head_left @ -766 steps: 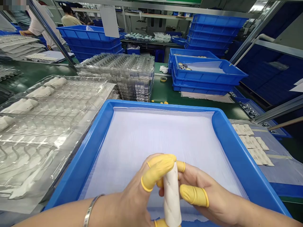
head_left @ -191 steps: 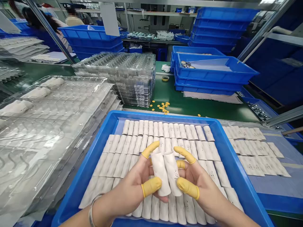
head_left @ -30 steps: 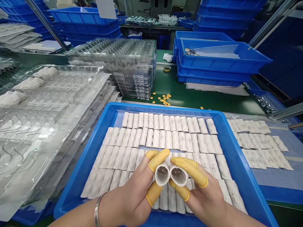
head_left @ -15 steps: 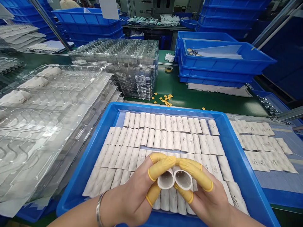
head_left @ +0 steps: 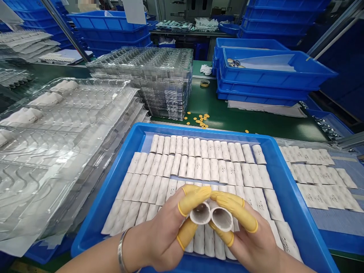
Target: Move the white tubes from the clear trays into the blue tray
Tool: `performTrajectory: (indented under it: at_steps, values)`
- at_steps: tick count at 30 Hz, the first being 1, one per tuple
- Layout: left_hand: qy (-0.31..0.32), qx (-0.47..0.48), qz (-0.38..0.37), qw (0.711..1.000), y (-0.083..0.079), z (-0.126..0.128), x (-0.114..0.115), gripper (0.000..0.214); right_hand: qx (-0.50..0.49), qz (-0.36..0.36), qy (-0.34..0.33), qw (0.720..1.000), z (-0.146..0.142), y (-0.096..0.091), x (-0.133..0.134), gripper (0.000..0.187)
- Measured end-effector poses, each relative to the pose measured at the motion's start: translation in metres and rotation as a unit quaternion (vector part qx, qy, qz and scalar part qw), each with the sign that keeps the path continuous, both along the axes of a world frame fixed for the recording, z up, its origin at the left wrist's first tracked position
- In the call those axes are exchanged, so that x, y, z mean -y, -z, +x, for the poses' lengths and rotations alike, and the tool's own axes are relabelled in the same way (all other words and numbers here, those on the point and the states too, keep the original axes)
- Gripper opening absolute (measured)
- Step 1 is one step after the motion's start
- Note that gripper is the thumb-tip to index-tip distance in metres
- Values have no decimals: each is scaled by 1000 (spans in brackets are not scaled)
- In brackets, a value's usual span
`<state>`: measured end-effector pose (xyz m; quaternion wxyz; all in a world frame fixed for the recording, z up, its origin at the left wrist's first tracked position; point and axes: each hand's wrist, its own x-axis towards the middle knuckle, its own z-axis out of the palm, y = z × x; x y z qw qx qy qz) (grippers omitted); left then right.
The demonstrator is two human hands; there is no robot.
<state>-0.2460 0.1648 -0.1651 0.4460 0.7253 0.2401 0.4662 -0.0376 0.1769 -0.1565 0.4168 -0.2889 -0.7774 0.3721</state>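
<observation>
I've got a bright, even feed, with light pouring down from overhead and hard glare streaking the clear plastic blister trays (head_left: 48,167). Shadows stay soft, deepest inside the white rolled tubes (head_left: 200,212). The wide lens bows the stacked blue crates (head_left: 278,72) toward the right edge.

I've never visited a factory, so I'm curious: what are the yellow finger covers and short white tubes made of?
The yellow finger cots look like thin latex: matte, snug, with rolled rims. The short white tubes look soft and matte, perhaps foam or fabric, with a greyer inside; the look doesn't settle it.
</observation>
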Motion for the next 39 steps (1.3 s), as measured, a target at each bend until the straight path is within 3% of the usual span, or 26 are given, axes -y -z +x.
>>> performTrajectory:
  at_steps: [6, 10, 12, 15, 19, 22, 25, 29, 36, 39]
  values:
    - [-22, -42, -11, 999, -6, 5, -1, 73, 20, 17, 12, 1000, 0, -1, -1, 56]
    - [-71, -17, -155, 985, -4, 8, -1, 53, 28, 18, 55, 998, 5, -3, -3, 45]
    - [-91, 76, -274, 954, -4, 8, -4, 38, 12, 36, 77, 996, 10, -8, -4, 45]
    - [-115, 214, -407, 881, -6, 6, -11, 30, -64, 55, 115, 990, 16, -19, -3, 49]
    - [-114, 276, -482, 824, -10, 7, -18, 29, -160, -46, 126, 978, 11, -28, 1, 36]
    - [-78, 310, -542, 777, -13, 13, -15, 20, -189, -135, 116, 966, 1, -22, 4, 24]
    - [-42, 333, -570, 750, -16, 20, -10, 24, -184, -174, 128, 959, -6, -10, 5, 24]
    - [-4, 336, -560, 757, -18, 22, -6, 33, -158, -199, 145, 956, -8, 0, 6, 30]
    - [24, 270, -457, 847, -13, 12, -2, 58, -106, -237, 92, 961, -4, -3, 3, 36]
    - [28, 232, -441, 867, -12, 8, -1, 60, -89, -260, 55, 960, 1, -7, 3, 43]
